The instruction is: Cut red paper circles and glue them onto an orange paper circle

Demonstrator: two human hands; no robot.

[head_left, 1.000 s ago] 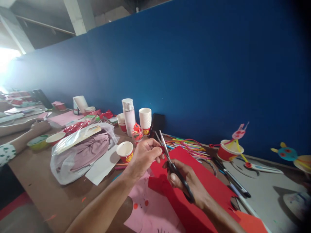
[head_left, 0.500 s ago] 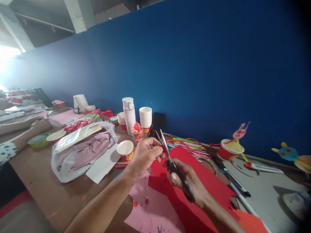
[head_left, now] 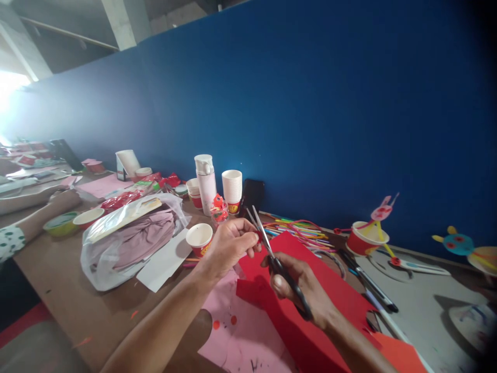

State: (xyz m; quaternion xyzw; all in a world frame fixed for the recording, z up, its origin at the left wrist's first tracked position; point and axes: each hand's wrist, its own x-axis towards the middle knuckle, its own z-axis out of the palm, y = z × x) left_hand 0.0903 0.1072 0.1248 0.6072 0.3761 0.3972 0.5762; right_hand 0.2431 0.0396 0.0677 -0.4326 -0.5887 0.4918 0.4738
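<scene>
In my right hand (head_left: 297, 290) is a pair of black-handled scissors (head_left: 276, 263), its blades pointing up and slightly apart. My left hand (head_left: 233, 241) pinches a small red piece of paper (head_left: 260, 237) right beside the blades; most of that piece is hidden by the fingers. Beneath both hands lies a large sheet of red paper (head_left: 318, 295), partly over a pink sheet (head_left: 236, 336) that carries two small orange-red dots. A paper cup (head_left: 199, 239) stands just left of my left hand.
Behind the hands are a white bottle (head_left: 207, 189), stacked paper cups (head_left: 232, 187) and a pile of coloured pipe cleaners (head_left: 298, 229). A plastic bag with cloth (head_left: 147, 241) lies left. To the right are a decorated cup (head_left: 365, 241) and a pen (head_left: 375, 287). Another person's arms (head_left: 50, 210) rest far left.
The scissors' blades have come slightly closer together beside the red piece. Both hands stay in nearly the same place, and the whole view has shifted a little.
</scene>
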